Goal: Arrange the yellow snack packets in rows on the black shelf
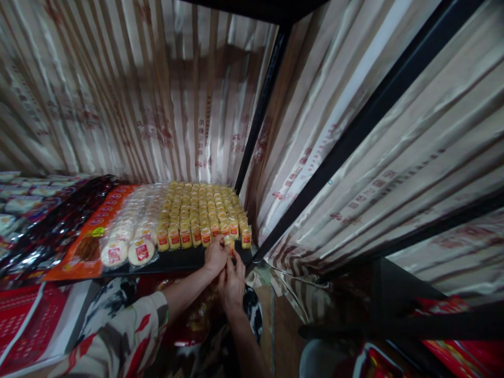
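Both hands meet at the front edge of a dark shelf. Between their fingertips is one small yellow packaged snack in clear wrap with a red label. My left hand grips it from the left, fingers curled. From below, my right hand pinches its lower end. Just behind stand close rows of the same yellow snacks, red labels facing me. To their left lie rows of round white wrapped pastries.
An orange snack bag and dark shiny packets fill the left of the shelf. A black frame post stands behind the right end, before a pleated printed curtain. At lower left is a red basket; red packages lie lower right.
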{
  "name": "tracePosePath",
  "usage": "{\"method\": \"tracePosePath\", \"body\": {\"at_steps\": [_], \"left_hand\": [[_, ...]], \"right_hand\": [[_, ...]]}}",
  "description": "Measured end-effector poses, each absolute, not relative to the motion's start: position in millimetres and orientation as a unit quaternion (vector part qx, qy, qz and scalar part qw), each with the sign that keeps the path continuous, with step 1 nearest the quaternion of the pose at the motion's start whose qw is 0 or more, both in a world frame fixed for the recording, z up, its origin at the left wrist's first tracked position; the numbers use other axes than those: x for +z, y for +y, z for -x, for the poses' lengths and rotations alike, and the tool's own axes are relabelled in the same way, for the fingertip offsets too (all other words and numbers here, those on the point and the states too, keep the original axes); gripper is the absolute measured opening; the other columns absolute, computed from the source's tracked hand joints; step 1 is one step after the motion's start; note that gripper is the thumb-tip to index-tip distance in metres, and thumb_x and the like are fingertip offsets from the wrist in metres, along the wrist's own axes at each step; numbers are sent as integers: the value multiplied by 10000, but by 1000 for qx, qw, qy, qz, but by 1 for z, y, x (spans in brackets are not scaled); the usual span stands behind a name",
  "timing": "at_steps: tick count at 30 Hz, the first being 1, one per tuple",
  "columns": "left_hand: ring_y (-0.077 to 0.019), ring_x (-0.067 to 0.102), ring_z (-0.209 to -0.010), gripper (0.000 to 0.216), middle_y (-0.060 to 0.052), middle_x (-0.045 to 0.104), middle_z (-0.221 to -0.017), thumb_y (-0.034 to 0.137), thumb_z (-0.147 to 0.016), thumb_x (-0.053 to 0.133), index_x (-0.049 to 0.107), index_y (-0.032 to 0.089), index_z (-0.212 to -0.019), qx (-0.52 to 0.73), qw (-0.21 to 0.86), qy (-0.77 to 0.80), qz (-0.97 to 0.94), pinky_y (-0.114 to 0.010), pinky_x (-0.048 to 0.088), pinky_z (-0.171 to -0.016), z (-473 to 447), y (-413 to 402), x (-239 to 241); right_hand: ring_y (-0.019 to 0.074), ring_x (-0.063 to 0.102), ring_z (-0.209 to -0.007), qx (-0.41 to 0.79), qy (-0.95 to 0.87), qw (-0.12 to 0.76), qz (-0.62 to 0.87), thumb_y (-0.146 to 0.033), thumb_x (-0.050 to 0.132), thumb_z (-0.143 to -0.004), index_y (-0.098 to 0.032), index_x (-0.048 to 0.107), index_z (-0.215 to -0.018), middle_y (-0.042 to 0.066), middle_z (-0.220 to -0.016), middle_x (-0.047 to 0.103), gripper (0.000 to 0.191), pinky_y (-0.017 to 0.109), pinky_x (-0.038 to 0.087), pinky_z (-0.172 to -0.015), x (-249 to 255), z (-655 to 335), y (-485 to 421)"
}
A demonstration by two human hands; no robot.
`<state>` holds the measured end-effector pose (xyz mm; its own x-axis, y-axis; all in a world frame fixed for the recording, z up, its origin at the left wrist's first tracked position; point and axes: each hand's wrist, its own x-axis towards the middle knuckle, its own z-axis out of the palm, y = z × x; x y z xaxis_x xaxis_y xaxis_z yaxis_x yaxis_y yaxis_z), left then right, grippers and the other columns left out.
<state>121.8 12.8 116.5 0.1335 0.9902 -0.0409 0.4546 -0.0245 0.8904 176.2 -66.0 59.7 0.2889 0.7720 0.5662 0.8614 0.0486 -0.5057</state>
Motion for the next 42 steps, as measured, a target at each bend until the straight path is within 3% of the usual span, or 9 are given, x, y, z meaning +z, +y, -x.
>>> {"method": "tracePosePath", "body": {"at_steps": [17, 27, 35, 42], "left_hand": [[-193, 529, -961, 326, -90, 553, -1017, 110, -775, 482, 564, 152, -1088, 353, 332, 532, -695, -334, 426, -902, -147, 33, 117], [-187, 589, -924, 404, -106, 629, -1013, 105, -827, 387, 495, 125, -1215, 335, 356, 495, -718, -315, 446, -884, -141, 33, 109], [-215, 467, -1042, 328, -67, 593, -1057, 69, -780, 420, 643, 181, -993, 326, 138, 479, -803, -359, 384, -947, -122, 60, 133], [-238, 302, -1255, 364, -55, 566, -1224, 166, -850, 410, 550, 172, -1186, 269, 123, 327, -897, -420, 259, -1054, -134, 91, 131]], "right_hand": [[293, 387, -1194, -28, -571, 454, 683, -209, 473, -807, -164, 440, -1309, 177, -1288, 416, 505, 476, 404, -927, 54, -193, -31], [298, 403, -1154, -30, -570, 439, 694, -222, 452, -821, -159, 468, -1283, 176, -1293, 407, 466, 470, 402, -907, 50, -199, -22], [260, 394, -1177, -35, -562, 437, 702, -119, 354, -840, -147, 415, -1316, 164, -1285, 422, 481, 451, 376, -945, 53, -198, -19], [275, 403, -1170, -45, -548, 442, 709, -125, 354, -843, -148, 400, -1330, 164, -1260, 448, 489, 459, 392, -929, 51, -200, -17]]}}
